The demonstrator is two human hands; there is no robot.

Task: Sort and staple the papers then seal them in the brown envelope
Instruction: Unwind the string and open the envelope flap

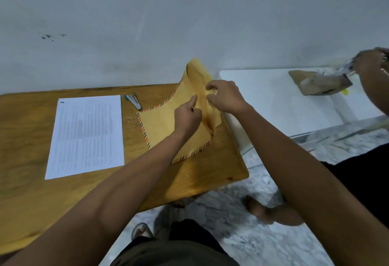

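A brown envelope (160, 124) with a striped border lies at the right end of the wooden table (25, 139), its far end bent upward. My left hand (187, 116) pinches the envelope near its middle. My right hand (225, 97) grips the raised part of the envelope. To the left, a stack of printed white papers (86, 135) lies flat on the table. A stapler (133, 101) with a teal tip rests between the papers and the envelope, at the table's far edge.
A white table (273, 101) stands to the right, bearing a brown paper bag (320, 82). Another person's hand (370, 61) and arm reach over it from the right edge. Marble floor and feet show below; a grey wall stands behind.
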